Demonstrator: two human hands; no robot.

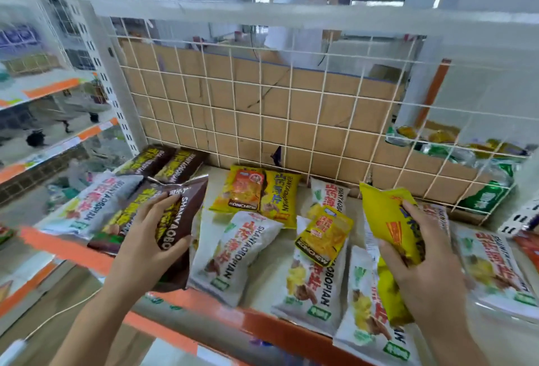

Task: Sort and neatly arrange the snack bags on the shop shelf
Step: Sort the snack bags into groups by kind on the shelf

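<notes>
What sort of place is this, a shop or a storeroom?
Probably a small shop, or a mock-up of one: printed snack bags lie on a shelf with an orange front edge, a white wire grid backs it, and similar stocked shelves stand to the left.

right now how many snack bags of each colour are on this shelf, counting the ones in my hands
brown bags: 4
white bags: 6, maybe one more behind the right hand
yellow bags: 5
total: 15 at least

White bags (233,252), yellow bags (280,199) and brown bags (180,164) lie on the shelf (264,287).
</notes>
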